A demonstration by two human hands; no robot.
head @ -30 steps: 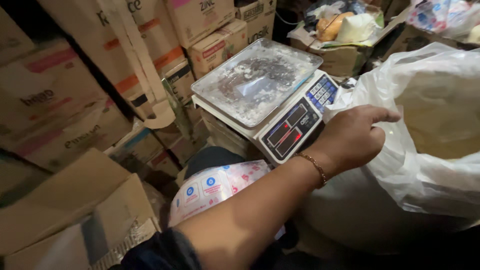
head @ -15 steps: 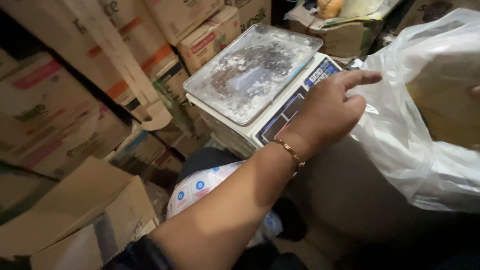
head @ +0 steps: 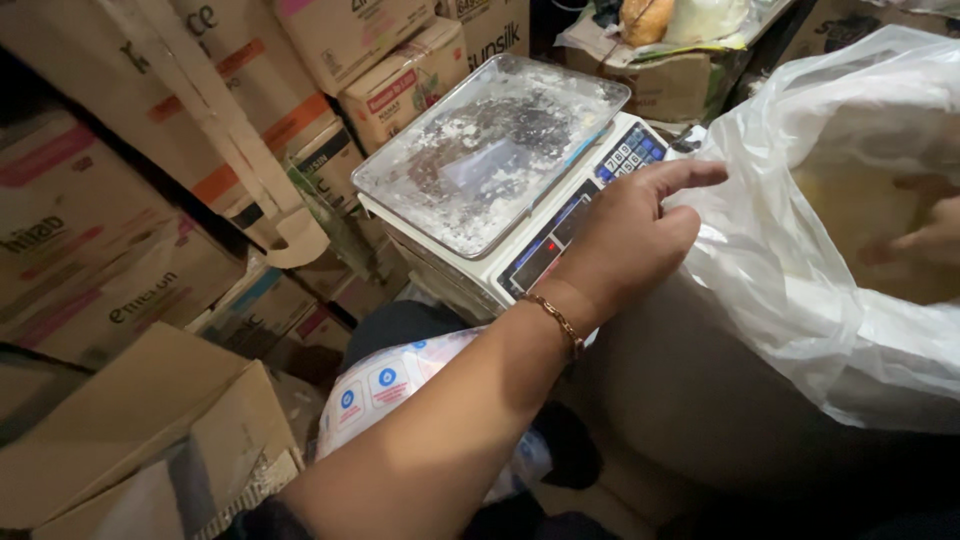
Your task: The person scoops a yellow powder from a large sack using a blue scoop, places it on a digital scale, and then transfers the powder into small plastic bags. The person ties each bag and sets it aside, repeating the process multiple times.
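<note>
Reaching forward, the left hand point(head: 620, 240) pinches the rim of the clear plastic bag point(head: 800, 250) just right of the dusty scale point(head: 500, 170); the right hand point(head: 925, 235) is blurred inside the bag, grip unreadable

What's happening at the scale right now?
The person's left hand grips the edge of a large translucent white plastic bag, holding it open beside a white electronic scale whose metal tray is dusted with powder. The right hand shows blurrily through the plastic, inside the bag. Cardboard boxes are stacked around.
</note>
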